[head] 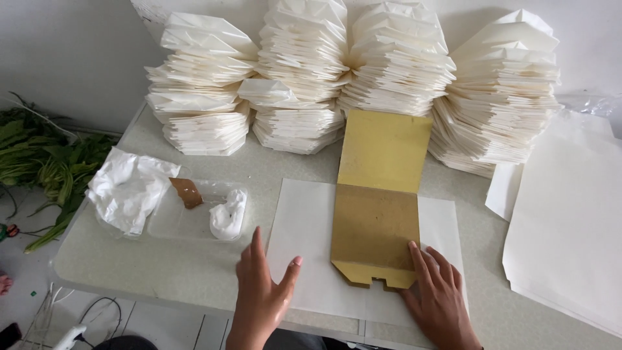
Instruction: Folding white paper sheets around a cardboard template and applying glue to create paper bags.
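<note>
Pale speckled surface [194, 266] fills the frame, its near edge along the bottom. Across the top, four tall stacks of folded white paper bags [353, 71] lean against the wall, likely stored clear of the working area. Loose white sheets [570, 227] pile at far right. Centre: one white paper sheet [304, 246] lies flat, and on it a brown cardboard template [376, 227], its upper flap [385, 150] tilted up toward the stacks. Right hand [440, 298], lower right, presses fingers flat on the template's lower right corner, apparently pinning it; grip open, holding nothing. Left hand [262, 291], bottom centre, lies open-palmed at the sheet's left edge, seemingly steadying it. Centre left: crumpled white plastic [126, 188] beside a clear tray [175, 223] holding white paste [229, 217] and a cardboard scrap [186, 192], within easy reach. Green leaves [45, 162] off the surface, left.
</note>
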